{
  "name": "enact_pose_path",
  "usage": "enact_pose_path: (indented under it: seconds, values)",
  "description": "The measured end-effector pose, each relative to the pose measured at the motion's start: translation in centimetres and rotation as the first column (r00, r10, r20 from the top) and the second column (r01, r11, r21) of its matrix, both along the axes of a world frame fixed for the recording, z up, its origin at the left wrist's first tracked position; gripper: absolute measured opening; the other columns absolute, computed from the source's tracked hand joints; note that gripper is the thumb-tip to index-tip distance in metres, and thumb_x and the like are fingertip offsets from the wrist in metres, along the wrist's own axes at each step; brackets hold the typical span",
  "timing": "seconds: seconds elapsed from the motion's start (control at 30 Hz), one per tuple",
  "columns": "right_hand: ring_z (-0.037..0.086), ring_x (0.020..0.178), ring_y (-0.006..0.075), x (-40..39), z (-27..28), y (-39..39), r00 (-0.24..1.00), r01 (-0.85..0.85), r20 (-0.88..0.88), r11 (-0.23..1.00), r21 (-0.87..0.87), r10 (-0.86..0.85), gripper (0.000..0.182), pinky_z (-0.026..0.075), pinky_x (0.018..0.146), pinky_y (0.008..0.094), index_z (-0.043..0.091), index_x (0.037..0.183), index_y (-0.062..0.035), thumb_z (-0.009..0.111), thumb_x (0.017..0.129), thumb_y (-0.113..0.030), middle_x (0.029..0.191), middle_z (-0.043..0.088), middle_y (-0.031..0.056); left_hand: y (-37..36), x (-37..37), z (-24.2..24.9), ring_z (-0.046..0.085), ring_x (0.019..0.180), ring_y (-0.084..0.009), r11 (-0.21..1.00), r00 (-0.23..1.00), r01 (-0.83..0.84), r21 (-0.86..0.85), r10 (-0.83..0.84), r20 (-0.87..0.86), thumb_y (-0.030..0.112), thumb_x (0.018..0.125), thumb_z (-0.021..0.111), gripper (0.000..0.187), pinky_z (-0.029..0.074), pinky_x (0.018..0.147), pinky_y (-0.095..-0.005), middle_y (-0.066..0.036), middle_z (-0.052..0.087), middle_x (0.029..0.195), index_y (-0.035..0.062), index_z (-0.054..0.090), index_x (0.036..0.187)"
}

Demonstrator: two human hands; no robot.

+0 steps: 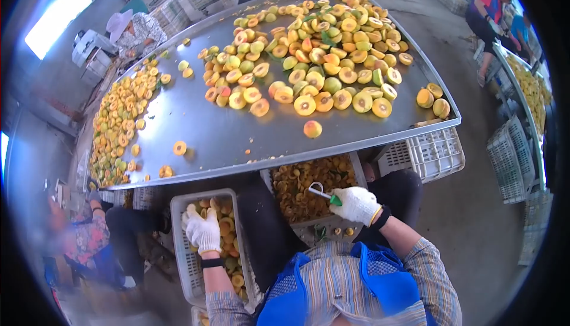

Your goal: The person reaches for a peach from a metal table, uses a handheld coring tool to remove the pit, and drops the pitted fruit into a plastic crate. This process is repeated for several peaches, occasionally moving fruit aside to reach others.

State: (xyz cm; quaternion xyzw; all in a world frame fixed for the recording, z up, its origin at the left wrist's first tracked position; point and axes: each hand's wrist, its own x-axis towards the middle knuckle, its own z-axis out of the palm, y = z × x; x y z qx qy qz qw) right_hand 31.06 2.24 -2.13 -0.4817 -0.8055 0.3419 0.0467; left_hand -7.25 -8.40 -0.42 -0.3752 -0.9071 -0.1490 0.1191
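My left hand [202,231], in a white knitted glove, reaches into a white plastic crate [176,231] of halved peaches [227,226]. Its fingers look spread over the fruit, and I see nothing held in them. In my gloved right hand [358,205] is a pitting tool [320,192] with a green handle and a metal loop at its tip. The hand closes around the handle. Below the loop, a second crate between my knees holds brown-orange pits and scraps [309,186].
A metal table [231,142] with a raised rim stands ahead, piled with cut peaches [332,47] and a further heap [122,112] at left. White crates [439,153] sit beneath its right corner. Co-workers [139,32] sit around it; another table [528,88] stands far right.
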Motion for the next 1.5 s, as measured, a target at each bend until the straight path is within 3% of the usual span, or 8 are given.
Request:
enact_pose_path:
  seconds: [0.1,0.17,0.4,0.53,0.6,0.7,1.2,1.5]
  values:
    - [0.07,0.076,0.0361,-0.5,-0.4,0.0,0.999,-0.051,0.003,0.999,-0.018,0.051,0.028,0.056,0.07,0.0468,0.067,0.101,-0.0101,0.062,0.087,-0.034,0.082,0.071,0.0153,6.7,5.0,2.9,0.057,0.116,-0.0383,0.887,0.887,0.444,0.128,-0.415,-0.202,0.023,0.079,0.077,0.049,0.047,0.099,-0.0474,-0.02,0.062,0.121,0.0037,0.06,0.121]
    - [0.071,0.075,0.034,-1.0,-0.5,0.1,0.998,-0.056,-0.007,0.996,-0.067,0.055,0.033,0.057,0.069,0.0454,0.067,0.112,-0.0112,0.063,0.087,-0.033,0.084,0.072,0.0137,12.8,10.0,3.9,0.061,0.109,-0.0374,0.606,0.639,0.766,0.213,-0.754,-0.154,0.019,0.077,0.079,0.05,0.05,0.094,-0.0441,-0.018,0.065,0.117,0.0053,0.061,0.121]
    - [0.07,0.069,0.033,-0.6,0.9,0.1,0.999,-0.014,-0.043,0.999,-0.031,0.012,0.035,0.057,0.064,0.0458,0.067,0.118,-0.0117,0.061,0.089,-0.03,0.078,0.071,0.0144,27.2,20.2,1.8,0.065,0.102,-0.0381,0.351,0.529,0.812,-0.466,-0.78,0.335,0.037,0.083,0.07,0.049,0.052,0.091,-0.0443,-0.017,0.064,0.115,0.0154,0.06,0.126]
    - [0.07,0.07,0.0334,0.0,1.8,0.7,0.984,0.116,-0.128,0.992,-0.046,-0.121,0.034,0.057,0.065,0.0448,0.069,0.118,-0.0154,0.064,0.089,-0.032,0.078,0.071,0.0139,27.0,17.4,1.7,0.068,0.094,-0.0344,0.327,0.426,0.902,-0.281,-0.774,0.469,0.03,0.085,0.067,0.047,0.056,0.082,-0.0424,-0.017,0.067,0.109,0.0087,0.059,0.127]
    - [0.07,0.075,0.0336,0.5,3.3,1.2,0.964,0.181,-0.177,0.977,-0.115,-0.2,0.035,0.056,0.068,0.0438,0.069,0.118,-0.0165,0.066,0.088,-0.035,0.082,0.072,0.0137,24.0,16.0,3.2,0.069,0.088,-0.0307,0.672,-0.179,0.635,0.382,-0.354,0.918,0.024,0.088,0.063,0.045,0.058,0.07,-0.0386,-0.019,0.068,0.107,0.0006,0.058,0.126]
    - [0.07,0.079,0.035,0.4,5.8,1.0,0.923,0.241,-0.296,0.969,-0.056,-0.246,0.035,0.056,0.07,0.0439,0.067,0.117,-0.0165,0.067,0.089,-0.037,0.086,0.072,0.0142,18.7,15.4,3.7,0.067,0.084,-0.0318,0.764,-0.703,0.15,0.628,-0.364,0.611,0.026,0.092,0.059,0.045,0.056,0.064,-0.0332,-0.022,0.066,0.11,-0.0032,0.057,0.126]
    - [0.07,0.073,0.0358,-0.8,6.2,-2.9,0.986,0.142,-0.113,0.971,0.19,-0.123,0.034,0.056,0.065,0.0449,0.067,0.11,-0.0116,0.068,0.086,-0.035,0.079,0.07,0.0147,7.5,20.3,4.2,0.067,0.09,-0.0252,0.762,-0.755,-0.123,0.635,-0.488,0.439,0.038,0.096,0.058,0.047,0.055,0.074,-0.0355,-0.015,0.069,0.104,0.0002,0.06,0.124]
    - [0.069,0.067,0.0335,-1.3,4.8,-2.8,0.982,0.078,-0.182,0.98,0.184,-0.044,0.021,0.056,0.06,0.0417,0.072,0.093,-0.011,0.075,0.078,-0.026,0.073,0.07,0.0124,6.5,22.3,5.7,0.067,0.072,-0.0216,0.835,-0.493,-0.263,0.483,-0.547,0.677,0.055,0.101,0.047,0.057,0.056,0.064,-0.0332,-0.011,0.068,0.084,0.001,0.066,0.097]
